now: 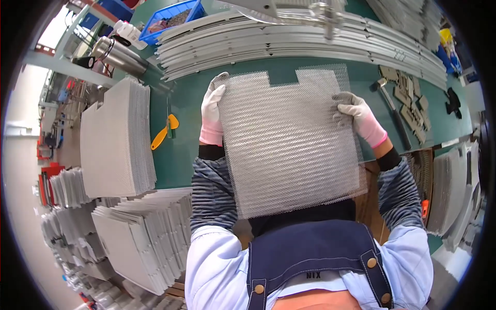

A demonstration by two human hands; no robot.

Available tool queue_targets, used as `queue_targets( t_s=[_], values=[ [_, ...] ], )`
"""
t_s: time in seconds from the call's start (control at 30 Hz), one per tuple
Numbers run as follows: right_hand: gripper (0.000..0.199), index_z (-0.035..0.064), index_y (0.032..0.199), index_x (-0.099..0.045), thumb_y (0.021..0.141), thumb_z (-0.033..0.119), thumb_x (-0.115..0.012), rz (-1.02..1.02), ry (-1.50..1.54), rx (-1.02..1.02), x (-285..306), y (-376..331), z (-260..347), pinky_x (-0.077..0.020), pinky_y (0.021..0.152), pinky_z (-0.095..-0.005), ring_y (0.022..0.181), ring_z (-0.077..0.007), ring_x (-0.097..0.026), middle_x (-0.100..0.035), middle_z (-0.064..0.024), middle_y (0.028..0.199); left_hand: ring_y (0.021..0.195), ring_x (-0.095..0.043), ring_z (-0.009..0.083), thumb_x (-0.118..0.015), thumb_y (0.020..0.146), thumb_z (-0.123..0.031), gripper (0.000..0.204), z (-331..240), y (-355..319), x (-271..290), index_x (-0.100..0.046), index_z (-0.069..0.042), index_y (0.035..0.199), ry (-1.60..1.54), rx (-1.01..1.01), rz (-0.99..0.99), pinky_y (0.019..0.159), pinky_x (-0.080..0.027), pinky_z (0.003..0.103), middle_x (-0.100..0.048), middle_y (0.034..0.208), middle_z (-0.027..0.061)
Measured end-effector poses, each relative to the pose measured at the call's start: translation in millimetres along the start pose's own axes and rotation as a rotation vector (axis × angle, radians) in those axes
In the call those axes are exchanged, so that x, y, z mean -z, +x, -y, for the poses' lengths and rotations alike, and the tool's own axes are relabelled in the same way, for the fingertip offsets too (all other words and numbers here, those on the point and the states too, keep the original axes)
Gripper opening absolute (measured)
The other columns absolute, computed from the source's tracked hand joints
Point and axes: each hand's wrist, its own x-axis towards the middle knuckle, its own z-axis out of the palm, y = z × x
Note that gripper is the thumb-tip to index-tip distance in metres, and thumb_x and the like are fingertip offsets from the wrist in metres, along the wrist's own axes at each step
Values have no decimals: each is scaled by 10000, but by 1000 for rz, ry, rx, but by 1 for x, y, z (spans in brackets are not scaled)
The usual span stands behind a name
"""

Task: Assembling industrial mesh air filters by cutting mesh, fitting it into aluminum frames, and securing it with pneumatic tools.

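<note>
I hold a silvery metal mesh sheet (pixel 289 150) upright-tilted between my two gloved hands, over the near edge of the green table. A notch is cut in its far edge. A second mesh edge shows offset along the right side, so there seem to be two layers. My left hand (pixel 212 111) is closed on the left edge near the far corner. On the right edge, my right hand (pixel 356 114) pinches the mesh, its fingers partly behind it. A tall stack of similar notched sheets (pixel 108 142) stands left of my left hand.
Long metal rails (pixel 305 49) lie across the back. A hammer (pixel 393 113) and beige pieces (pixel 413 111) are at right. A yellow-handled tool (pixel 164 133), a steel flask (pixel 121 56) and a blue bin (pixel 173 20) are at left. Panels (pixel 137 243) stand lower left.
</note>
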Motion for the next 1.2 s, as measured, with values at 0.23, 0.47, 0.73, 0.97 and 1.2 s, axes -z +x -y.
queue_targets(
  t_s=[0.23,0.47,0.73,0.97,1.2],
  values=[
    [369,-58,1238,-514,875,-12,-566,17,20,61,3,2,-1,-582,730,-314,893,-206,-657,-637,-133,1059,1101,-556,209,-470,897,-79,399,-10,-6,-12,-514,13,1283,213,5,-32,994,-421,316,-584,1178,125],
    [417,-76,1190,-537,840,112,-661,-15,-183,122,3,-15,0,-580,643,-342,735,-215,-689,-665,-162,933,1215,-501,245,-427,988,-178,380,1,-17,-26,-546,63,1256,989,-171,-38,1075,-347,352,-544,1316,169],
    [467,55,1209,-591,777,219,-656,-1073,-1497,95,188,-266,88,-484,932,-410,1064,-320,-603,-627,-184,1119,1159,-519,236,-406,1013,-277,426,-12,-15,-4,-484,-33,1354,1206,-203,18,1030,-381,345,-489,1352,119],
    [858,70,1395,-414,679,345,-799,-1286,-1450,-432,332,-379,37,-407,1033,-401,1224,-344,-503,-538,-205,1301,1240,-469,227,-370,1024,-263,418,-14,-18,-11,-501,-13,1333,992,-94,-145,1063,-359,349,-455,1395,129],
    [787,55,1393,-427,739,306,-786,-992,-1062,-343,350,-412,66,-424,1014,-373,1231,-304,-514,-544,-192,1318,1247,-465,232,-360,1027,-261,423,-12,-8,10,-502,-1,1329,1140,-193,-77,1068,-354,347,-454,1399,131]
  ],
)
